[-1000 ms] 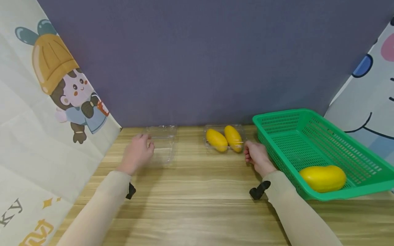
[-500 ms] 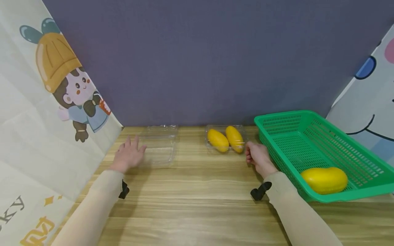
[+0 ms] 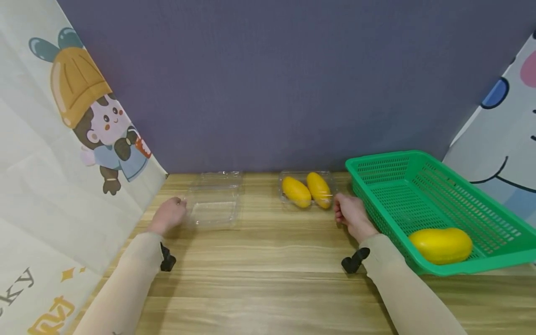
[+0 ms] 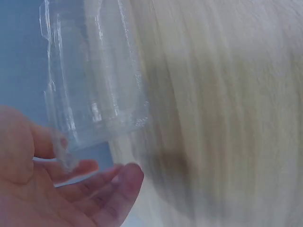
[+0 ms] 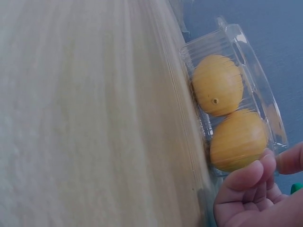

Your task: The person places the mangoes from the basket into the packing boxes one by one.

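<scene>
A clear plastic box (image 3: 213, 200) stands at the back left of the table, and I see nothing inside it. My left hand (image 3: 169, 214) is at its left end; in the left wrist view the thumb (image 4: 45, 142) and forefinger pinch the box's edge. To the right is a second clear plastic box (image 5: 258, 80) holding two yellow mangoes (image 3: 296, 190) side by side. At that box's right end, my right hand (image 3: 351, 214) pinches the rim between thumb (image 5: 291, 158) and forefinger, its other fingers curled.
A green slotted basket (image 3: 377, 204) stands right of my right hand, with yellow fruit (image 3: 441, 245) in its near end. Behind the boxes rises a dark grey wall (image 3: 259, 88). A printed cloth (image 3: 37, 186) borders the left side of the wooden table (image 3: 259, 270).
My left hand has moved left from above the box without fruit, spread its fingers, then curled them at the box's left edge. The right hand has kept its place on the mango box.
</scene>
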`<state>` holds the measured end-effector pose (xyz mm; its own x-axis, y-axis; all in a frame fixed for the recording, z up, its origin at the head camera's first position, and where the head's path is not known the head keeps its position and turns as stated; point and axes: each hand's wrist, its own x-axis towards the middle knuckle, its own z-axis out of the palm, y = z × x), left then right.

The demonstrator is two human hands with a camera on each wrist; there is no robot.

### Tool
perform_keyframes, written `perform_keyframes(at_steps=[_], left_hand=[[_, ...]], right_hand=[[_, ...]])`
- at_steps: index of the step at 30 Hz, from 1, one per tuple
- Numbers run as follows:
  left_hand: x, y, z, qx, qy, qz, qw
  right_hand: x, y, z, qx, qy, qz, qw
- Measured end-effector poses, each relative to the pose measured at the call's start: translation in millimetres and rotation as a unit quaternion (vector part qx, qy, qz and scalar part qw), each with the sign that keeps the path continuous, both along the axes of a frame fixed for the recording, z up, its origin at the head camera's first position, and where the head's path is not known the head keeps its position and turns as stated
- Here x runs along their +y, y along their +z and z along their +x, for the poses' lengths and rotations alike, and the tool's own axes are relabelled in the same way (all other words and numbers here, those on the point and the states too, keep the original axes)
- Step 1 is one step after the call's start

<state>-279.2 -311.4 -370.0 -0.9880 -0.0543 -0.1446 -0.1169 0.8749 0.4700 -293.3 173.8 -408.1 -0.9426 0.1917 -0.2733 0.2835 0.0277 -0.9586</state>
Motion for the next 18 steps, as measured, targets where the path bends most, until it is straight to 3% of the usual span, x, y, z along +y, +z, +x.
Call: perform_keyframes(at_steps=[4,9,12,18], left_hand=[[-5,-4.1,0.8,0.013,0.010,0.025,0.9996],[-9,-7.5,1.9,0.010,0.050,0.127,0.9906],[-10,-9.2,1.5,0.005,0.075,0.199,0.9771],[-12,-10.0,-0.6,-0.034,0.100,0.333,0.9371]], right_hand=[[1,1.2,0.4,-0.001,0.008,0.001,1.000],[2,3.1,1.8,0.001,0.020,0.005,1.000],[3,3.7,2.8,-0.005,0.023,0.007,1.000],[3,7.1,6.6,-0.019,0.030,0.008,0.999]])
